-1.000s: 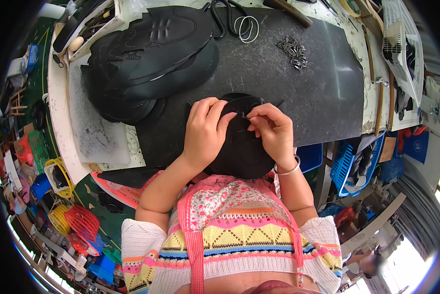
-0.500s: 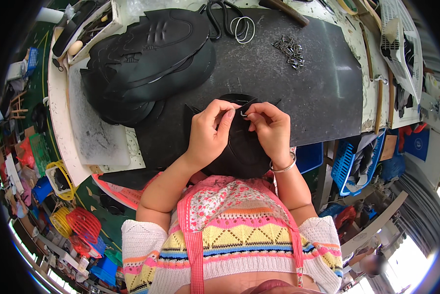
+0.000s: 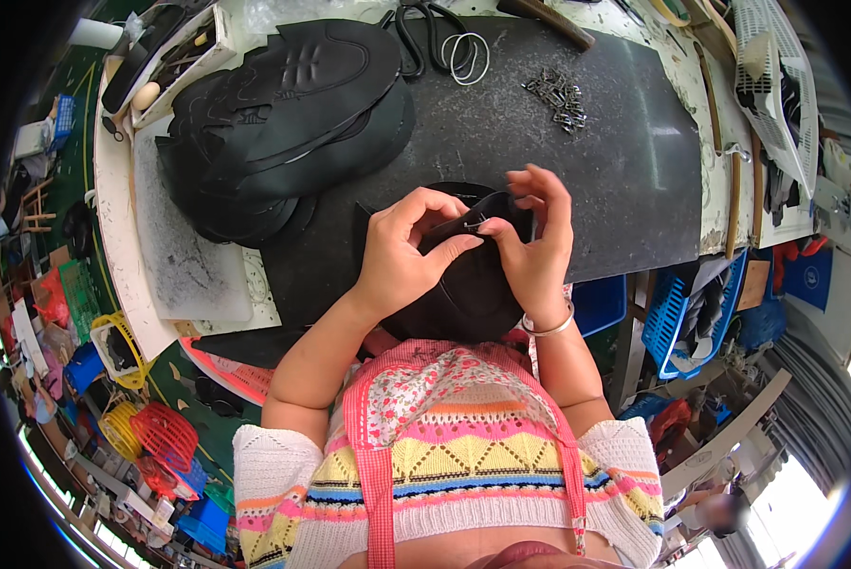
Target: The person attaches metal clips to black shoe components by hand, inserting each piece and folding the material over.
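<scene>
In front of my body lies a black shoe upper [image 3: 454,294], its folded edge raised between my hands. My left hand [image 3: 402,251] pinches that edge, thumb below and fingers partly behind it. A small shiny metal piece [image 3: 475,225] sits on the edge, beside the tip of my right thumb. My right hand [image 3: 539,247] grips the upper's edge from the right, thumb in front, the other fingers curved upward and partly behind. The exact form of the metal piece is too small to make out. At the left a stack of black shoe uppers [image 3: 292,123] lies on the table.
On the black table mat [image 3: 624,180] lies a heap of small metal pieces [image 3: 560,100]. Black-handled scissors [image 3: 406,43], a white cord loop [image 3: 468,59] and a wooden handle [image 3: 553,21] are farther back. A blue basket [image 3: 686,318] stands right of the table.
My right fingers have opened from a pinch and moved up behind the edge, with the thumb now pressed near the metal piece. My left thumb has swung right along the upper.
</scene>
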Available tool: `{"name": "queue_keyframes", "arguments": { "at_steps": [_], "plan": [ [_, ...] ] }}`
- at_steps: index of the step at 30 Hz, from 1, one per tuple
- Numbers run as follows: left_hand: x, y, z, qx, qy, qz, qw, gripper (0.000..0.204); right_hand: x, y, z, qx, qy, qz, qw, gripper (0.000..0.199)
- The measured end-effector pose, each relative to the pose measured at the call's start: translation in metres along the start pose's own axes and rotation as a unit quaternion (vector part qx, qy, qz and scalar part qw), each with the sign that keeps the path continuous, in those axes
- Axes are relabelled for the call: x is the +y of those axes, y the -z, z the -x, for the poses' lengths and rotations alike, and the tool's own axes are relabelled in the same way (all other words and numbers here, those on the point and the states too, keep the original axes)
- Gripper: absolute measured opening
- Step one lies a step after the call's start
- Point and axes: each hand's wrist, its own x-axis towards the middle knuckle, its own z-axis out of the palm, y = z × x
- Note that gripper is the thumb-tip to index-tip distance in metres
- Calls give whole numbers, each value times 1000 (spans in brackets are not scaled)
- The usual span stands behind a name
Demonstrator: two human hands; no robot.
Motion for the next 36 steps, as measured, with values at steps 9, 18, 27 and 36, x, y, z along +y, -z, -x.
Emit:
{"name": "queue_keyframes", "arguments": {
  "at_steps": [9,18,27,36],
  "plan": [
    [10,-6,-7,-46,20,62,997,26,-12,30,1,-152,-195,-269,931,20],
    [9,-8,-8,-27,42,-6,999,25,-13,30,4,-125,-190,-192,954,22],
    [11,-2,-21,-77,175,147,971,23,-10,32,-6,-131,-311,-318,886,16],
    [18,-3,-24,-57,233,172,955,17,-15,34,-8,-107,-332,-307,885,16]
  ]
}}
